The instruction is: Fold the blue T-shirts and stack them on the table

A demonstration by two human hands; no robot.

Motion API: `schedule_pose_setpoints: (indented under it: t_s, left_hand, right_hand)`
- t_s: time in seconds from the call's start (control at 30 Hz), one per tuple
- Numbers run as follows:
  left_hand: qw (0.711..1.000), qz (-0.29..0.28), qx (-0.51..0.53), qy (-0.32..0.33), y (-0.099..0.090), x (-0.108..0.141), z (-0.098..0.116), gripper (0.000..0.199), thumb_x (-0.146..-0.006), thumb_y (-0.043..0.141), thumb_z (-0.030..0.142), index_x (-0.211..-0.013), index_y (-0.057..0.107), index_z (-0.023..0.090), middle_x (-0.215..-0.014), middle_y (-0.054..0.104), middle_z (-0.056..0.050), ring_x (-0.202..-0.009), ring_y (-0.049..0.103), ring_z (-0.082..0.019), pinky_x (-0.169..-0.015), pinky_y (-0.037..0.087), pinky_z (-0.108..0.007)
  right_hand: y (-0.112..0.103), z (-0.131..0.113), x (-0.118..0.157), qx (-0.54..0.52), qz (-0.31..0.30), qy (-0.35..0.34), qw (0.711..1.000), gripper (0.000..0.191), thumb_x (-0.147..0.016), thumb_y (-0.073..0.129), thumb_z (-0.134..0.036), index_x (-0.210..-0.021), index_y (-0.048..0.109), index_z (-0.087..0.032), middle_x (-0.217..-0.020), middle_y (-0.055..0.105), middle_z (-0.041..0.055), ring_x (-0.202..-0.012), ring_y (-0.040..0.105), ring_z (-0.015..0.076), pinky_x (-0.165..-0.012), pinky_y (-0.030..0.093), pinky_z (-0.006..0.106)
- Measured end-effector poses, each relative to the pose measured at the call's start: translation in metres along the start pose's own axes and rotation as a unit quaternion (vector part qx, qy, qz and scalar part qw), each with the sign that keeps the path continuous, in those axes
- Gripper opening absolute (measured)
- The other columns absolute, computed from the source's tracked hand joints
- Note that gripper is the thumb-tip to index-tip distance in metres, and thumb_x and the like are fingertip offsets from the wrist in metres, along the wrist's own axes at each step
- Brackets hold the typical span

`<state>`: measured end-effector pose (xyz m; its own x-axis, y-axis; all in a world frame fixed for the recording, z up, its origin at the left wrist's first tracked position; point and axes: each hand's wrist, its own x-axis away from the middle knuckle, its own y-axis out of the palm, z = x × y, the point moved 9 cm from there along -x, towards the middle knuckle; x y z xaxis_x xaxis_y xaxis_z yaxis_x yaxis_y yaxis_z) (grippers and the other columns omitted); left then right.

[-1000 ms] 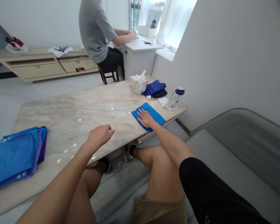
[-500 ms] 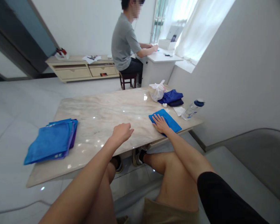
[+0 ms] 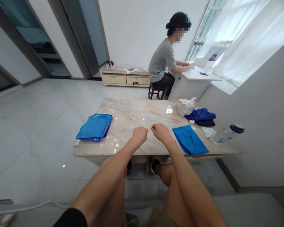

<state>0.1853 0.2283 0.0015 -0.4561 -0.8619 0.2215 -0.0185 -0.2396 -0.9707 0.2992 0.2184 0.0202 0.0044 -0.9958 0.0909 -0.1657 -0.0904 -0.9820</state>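
My left hand is closed with nothing visible in it, over the front middle of the marble-patterned table. Just to its right, a small gap apart, my right hand is also closed and shows nothing in it. Right of that hand lies a folded blue cloth, which neither hand touches. At the table's left end sits a stack of folded blue and purple cloths.
A white plastic bag, dark blue fabric, a white paper and a clear bottle stand at the table's right end. Behind, a person sits at a white desk.
My right hand has left the folded blue cloth, moved left beside my left hand and closed. The view has turned left, so the scene sits further right.
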Motion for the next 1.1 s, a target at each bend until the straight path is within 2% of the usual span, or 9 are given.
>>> schedule_pose_setpoints:
  t_s: [0.17, 0.27, 0.37, 0.53, 0.7, 0.77, 0.9, 1.0, 1.1]
  left_hand:
    - [0.999, 0.013, -0.012, -0.034, -0.007, -0.001, -0.054, 0.04, -0.106, 0.042, 0.011, -0.129, 0.075, 0.012, -0.121, 0.079, -0.023, -0.119, 0.078, -0.035, -0.096, 0.059, -0.043]
    - [0.998, 0.0, -0.01, -0.057, -0.005, -0.001, -0.083, 0.041, -0.103, 0.041, 0.006, -0.127, 0.074, 0.01, -0.117, 0.079, -0.024, -0.115, 0.079, -0.035, -0.092, 0.059, -0.043]
    - [0.997, -0.017, -0.001, -0.074, 0.001, 0.0, -0.1, 0.042, -0.101, 0.041, 0.003, -0.126, 0.075, 0.009, -0.118, 0.079, -0.026, -0.117, 0.078, -0.036, -0.094, 0.059, -0.042]
    - [0.995, -0.04, 0.024, -0.083, 0.016, -0.002, -0.106, 0.039, -0.103, 0.046, 0.007, -0.126, 0.077, 0.011, -0.121, 0.079, -0.025, -0.122, 0.077, -0.034, -0.098, 0.057, -0.041]
    - [0.994, -0.046, 0.039, -0.092, 0.027, -0.002, -0.114, 0.033, -0.106, 0.054, 0.019, -0.125, 0.079, 0.013, -0.123, 0.079, -0.025, -0.119, 0.077, -0.033, -0.097, 0.056, -0.039]
    - [0.993, -0.04, 0.036, -0.104, 0.03, 0.001, -0.122, 0.034, -0.107, 0.053, 0.021, -0.128, 0.078, 0.013, -0.124, 0.078, -0.025, -0.122, 0.075, -0.033, -0.103, 0.054, -0.041]
    - [0.99, -0.012, 0.021, -0.142, 0.026, 0.009, -0.151, 0.038, -0.105, 0.053, 0.021, -0.134, 0.074, 0.012, -0.136, 0.073, -0.025, -0.138, 0.064, -0.036, -0.12, 0.044, -0.052]
    - [0.983, 0.004, 0.021, -0.182, 0.024, 0.016, -0.184, 0.041, -0.104, 0.052, 0.025, -0.137, 0.073, 0.013, -0.147, 0.065, -0.026, -0.138, 0.062, -0.041, -0.115, 0.047, -0.055]
    - [0.968, -0.001, 0.037, -0.249, 0.034, 0.024, -0.223, 0.045, -0.1, 0.054, 0.027, -0.138, 0.074, 0.015, -0.154, 0.058, -0.026, -0.134, 0.063, -0.043, -0.111, 0.049, -0.055]
  right_hand:
    - [0.03, -0.059, -0.04, -0.012, -0.086, -0.109, 0.99, 0.035, -0.113, 0.053, -0.037, -0.124, 0.081, -0.019, -0.126, 0.081, 0.0167, -0.114, 0.078, 0.0285, -0.092, 0.054, 0.033]
    - [0.049, -0.077, -0.058, -0.013, -0.128, -0.145, 0.981, 0.035, -0.113, 0.052, -0.032, -0.128, 0.08, -0.019, -0.129, 0.081, 0.0156, -0.118, 0.077, 0.027, -0.095, 0.053, 0.031]
    - [0.063, -0.082, -0.059, -0.014, -0.158, -0.16, 0.974, 0.035, -0.112, 0.052, -0.03, -0.132, 0.079, -0.02, -0.129, 0.081, 0.0143, -0.119, 0.076, 0.0264, -0.096, 0.053, 0.03]
    - [0.062, -0.081, -0.051, -0.032, -0.137, -0.174, 0.975, 0.037, -0.114, 0.049, -0.031, -0.133, 0.078, -0.02, -0.129, 0.081, 0.014, -0.119, 0.075, 0.0266, -0.099, 0.051, 0.03]
    - [0.07, -0.077, -0.047, -0.016, -0.146, -0.162, 0.976, 0.037, -0.114, 0.048, -0.031, -0.132, 0.078, -0.018, -0.13, 0.081, 0.0152, -0.119, 0.076, 0.0272, -0.099, 0.051, 0.031]
    - [0.072, -0.079, -0.044, -0.011, -0.149, -0.156, 0.976, 0.038, -0.115, 0.048, -0.031, -0.133, 0.078, -0.017, -0.129, 0.081, 0.0163, -0.119, 0.076, 0.0275, -0.099, 0.051, 0.031]
    - [0.07, -0.089, -0.035, -0.017, -0.167, -0.153, 0.974, 0.037, -0.114, 0.049, -0.031, -0.132, 0.078, -0.017, -0.128, 0.081, 0.0165, -0.118, 0.076, 0.0266, -0.099, 0.052, 0.031]
    - [0.064, -0.097, -0.029, -0.025, -0.167, -0.151, 0.974, 0.038, -0.115, 0.049, -0.033, -0.137, 0.075, -0.017, -0.132, 0.08, 0.0163, -0.122, 0.075, 0.0266, -0.101, 0.052, 0.031]
    - [0.053, -0.1, -0.027, -0.029, -0.139, -0.14, 0.98, 0.041, -0.115, 0.048, -0.032, -0.148, 0.068, -0.016, -0.143, 0.075, 0.0164, -0.129, 0.073, 0.0275, -0.104, 0.053, 0.033]
